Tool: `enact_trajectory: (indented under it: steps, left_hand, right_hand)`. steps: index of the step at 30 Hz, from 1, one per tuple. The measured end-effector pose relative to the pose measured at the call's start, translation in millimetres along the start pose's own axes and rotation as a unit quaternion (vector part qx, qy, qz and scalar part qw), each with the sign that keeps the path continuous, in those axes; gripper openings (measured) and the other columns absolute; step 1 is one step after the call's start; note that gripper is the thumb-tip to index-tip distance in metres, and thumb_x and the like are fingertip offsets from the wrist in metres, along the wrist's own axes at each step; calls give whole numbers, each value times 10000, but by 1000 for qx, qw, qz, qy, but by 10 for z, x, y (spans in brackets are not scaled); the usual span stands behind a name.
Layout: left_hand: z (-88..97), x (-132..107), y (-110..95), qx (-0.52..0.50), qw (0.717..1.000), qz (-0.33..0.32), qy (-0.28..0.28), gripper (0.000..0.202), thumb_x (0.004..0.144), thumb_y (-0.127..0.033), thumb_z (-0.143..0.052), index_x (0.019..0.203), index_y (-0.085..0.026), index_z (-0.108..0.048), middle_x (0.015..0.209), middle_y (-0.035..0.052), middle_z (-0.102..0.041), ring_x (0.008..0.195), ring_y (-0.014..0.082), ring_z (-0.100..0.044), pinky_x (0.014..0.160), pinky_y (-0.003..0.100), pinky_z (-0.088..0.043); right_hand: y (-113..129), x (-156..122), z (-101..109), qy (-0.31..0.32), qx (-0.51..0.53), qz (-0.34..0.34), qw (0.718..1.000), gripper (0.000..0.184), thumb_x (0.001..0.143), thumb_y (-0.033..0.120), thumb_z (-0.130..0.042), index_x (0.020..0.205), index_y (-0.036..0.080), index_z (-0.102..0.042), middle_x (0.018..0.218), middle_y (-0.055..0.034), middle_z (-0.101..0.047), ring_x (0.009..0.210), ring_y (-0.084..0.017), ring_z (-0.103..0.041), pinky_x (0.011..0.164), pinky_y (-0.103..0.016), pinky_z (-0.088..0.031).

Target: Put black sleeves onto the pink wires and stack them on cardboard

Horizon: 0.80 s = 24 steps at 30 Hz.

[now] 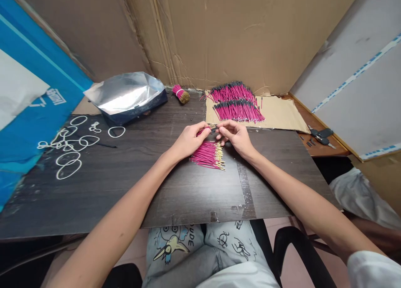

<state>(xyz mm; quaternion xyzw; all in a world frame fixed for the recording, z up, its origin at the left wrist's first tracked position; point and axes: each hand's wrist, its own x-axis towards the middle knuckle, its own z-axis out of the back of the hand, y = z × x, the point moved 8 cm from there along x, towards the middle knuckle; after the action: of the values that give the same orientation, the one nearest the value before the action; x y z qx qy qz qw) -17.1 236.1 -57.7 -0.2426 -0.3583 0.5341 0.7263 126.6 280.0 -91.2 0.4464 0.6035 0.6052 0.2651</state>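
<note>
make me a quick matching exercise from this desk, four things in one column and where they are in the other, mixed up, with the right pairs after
Things
1. Loose pink wires with gold-coloured ends
2. Pink wires with black ends
3. White bands
4. Silvery bag

Places
A. In two rows on the flat cardboard
B. At the back, left of a tied pink bundle
C. Nearer the table's front edge than the left hand and right hand
D. Scattered over the left part of the dark table

Right pairs: 1-C, 2-A, 3-D, 4-B
</note>
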Motion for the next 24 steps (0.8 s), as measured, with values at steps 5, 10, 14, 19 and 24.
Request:
enact_trajectory:
  steps: [5, 10, 14, 19, 24]
  left_hand:
    - [-17, 8, -7, -5, 1000, -7, 6, 295, 960, -364, -497, 729, -182, -517, 647, -44, -451, 616, 121, -388, 613, 264, -294]
    - [-20, 9, -22, -1, 1000, -10, 8, 280, 946, -358, -506, 736, -179, -551, 639, -42, -471, 609, 121, -399, 603, 263, -302]
    - [-8, -3, -33, 18, 1000, -4, 8, 254, 931, -332, -520, 745, -173, -591, 632, -39, -497, 600, 119, -413, 604, 265, -307]
    - [6, -20, -64, 22, 1000, -8, 14, 251, 921, -331, -531, 757, -168, -629, 635, -35, -518, 593, 116, -415, 603, 260, -317]
    - [4, -23, -65, 31, 999, -9, 19, 261, 911, -326, -544, 729, -162, -637, 622, -30, -511, 595, 118, -416, 595, 257, -311]
  right_hand:
    - [0, 12, -14, 9, -22, 3, 1000, 429, 794, 570, -789, 953, 198, -649, 852, -27, -696, 707, -139, -677, 483, -204, -532]
    - [16, -6, -33, 12, -60, 4, 998, 403, 824, 565, -752, 968, 209, -628, 856, -23, -678, 722, -138, -655, 499, -213, -518]
    - [93, -42, -20, 0, -116, 31, 993, 349, 877, 503, -717, 1067, 229, -614, 895, -23, -680, 733, -143, -670, 512, -224, -514]
    - [146, -33, -4, 36, -138, 43, 989, 298, 909, 455, -689, 1078, 220, -616, 880, -30, -713, 751, -167, -702, 557, -256, -516]
    - [205, -22, -2, 73, -167, 62, 981, 324, 904, 408, -696, 1151, 220, -602, 940, -39, -734, 782, -173, -713, 579, -262, -516]
